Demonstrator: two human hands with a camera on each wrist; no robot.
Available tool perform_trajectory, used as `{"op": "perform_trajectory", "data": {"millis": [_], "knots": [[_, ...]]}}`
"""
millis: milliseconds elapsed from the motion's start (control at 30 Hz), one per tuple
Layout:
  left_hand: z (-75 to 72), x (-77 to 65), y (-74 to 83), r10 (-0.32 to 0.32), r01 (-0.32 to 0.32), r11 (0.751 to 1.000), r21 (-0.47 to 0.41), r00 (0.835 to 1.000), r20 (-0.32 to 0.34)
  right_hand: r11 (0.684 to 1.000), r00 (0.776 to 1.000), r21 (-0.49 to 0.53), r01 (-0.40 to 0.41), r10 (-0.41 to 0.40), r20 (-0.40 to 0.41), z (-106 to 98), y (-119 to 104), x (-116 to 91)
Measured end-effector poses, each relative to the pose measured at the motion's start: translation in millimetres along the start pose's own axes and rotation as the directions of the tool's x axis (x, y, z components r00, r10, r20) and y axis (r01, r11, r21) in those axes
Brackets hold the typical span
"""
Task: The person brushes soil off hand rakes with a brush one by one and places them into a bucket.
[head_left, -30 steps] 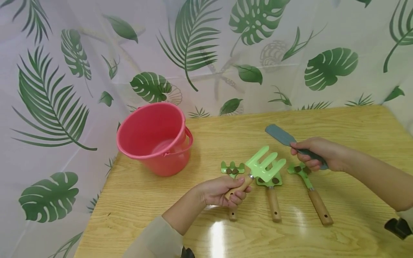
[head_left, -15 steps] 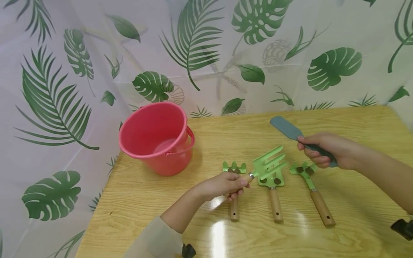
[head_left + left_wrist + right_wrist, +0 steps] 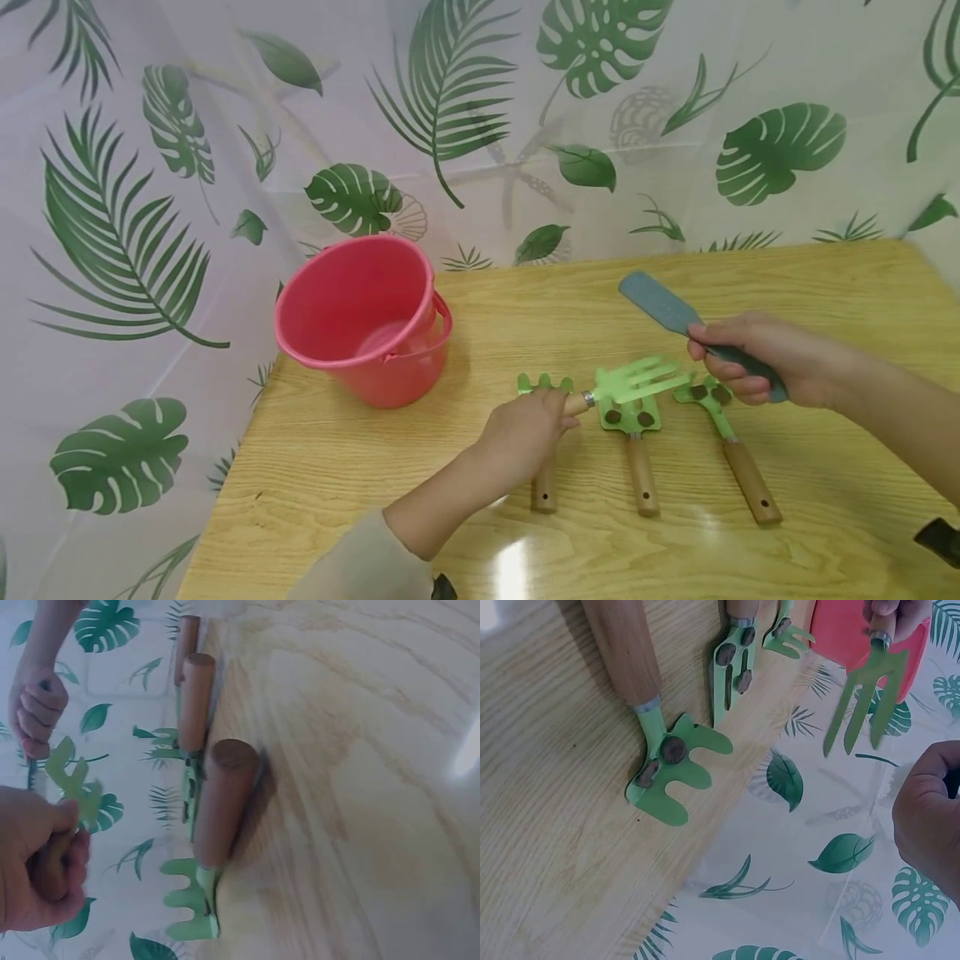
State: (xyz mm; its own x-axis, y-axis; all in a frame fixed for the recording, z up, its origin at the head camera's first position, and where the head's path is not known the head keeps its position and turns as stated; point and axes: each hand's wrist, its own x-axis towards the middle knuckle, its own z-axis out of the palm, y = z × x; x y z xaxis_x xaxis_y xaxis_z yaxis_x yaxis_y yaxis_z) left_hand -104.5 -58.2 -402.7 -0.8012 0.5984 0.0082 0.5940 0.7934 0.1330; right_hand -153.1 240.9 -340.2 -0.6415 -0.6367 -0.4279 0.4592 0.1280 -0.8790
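Note:
My left hand (image 3: 525,437) grips the wooden handle of a green hand fork (image 3: 637,381), its tines pointing right and blurred in the head view. The fork overlaps a green slotted spade (image 3: 630,417) there; in the right wrist view the fork (image 3: 866,701) hangs above the table. My right hand (image 3: 772,354) holds a grey-blue spatula (image 3: 660,304) by its handle, blade toward upper left. Below the hands lie a green hand rake (image 3: 545,483), partly hidden by my left hand, the spade, and another rake (image 3: 742,479). Brown clumps sit on the spade and right rake.
A red bucket (image 3: 390,375) with its handle hanging at its right side stands at the back left of the wooden table (image 3: 360,475). Behind the table hangs a leaf-print cloth (image 3: 480,125).
My left hand has turned over, back now upward, and the hand fork has swung from pointing up-right to pointing right. My right hand, with the spatula, has shifted slightly right.

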Motion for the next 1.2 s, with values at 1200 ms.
{"op": "perform_trajectory", "data": {"millis": [1200], "knots": [[17.5, 18.5, -16.8, 0.266, 0.106, 0.817, 0.567, 0.803, -0.533, 0.986, 0.99, 0.142, 0.084, -0.098, 0.097, 36.6, 8.9, 6.2]]}}
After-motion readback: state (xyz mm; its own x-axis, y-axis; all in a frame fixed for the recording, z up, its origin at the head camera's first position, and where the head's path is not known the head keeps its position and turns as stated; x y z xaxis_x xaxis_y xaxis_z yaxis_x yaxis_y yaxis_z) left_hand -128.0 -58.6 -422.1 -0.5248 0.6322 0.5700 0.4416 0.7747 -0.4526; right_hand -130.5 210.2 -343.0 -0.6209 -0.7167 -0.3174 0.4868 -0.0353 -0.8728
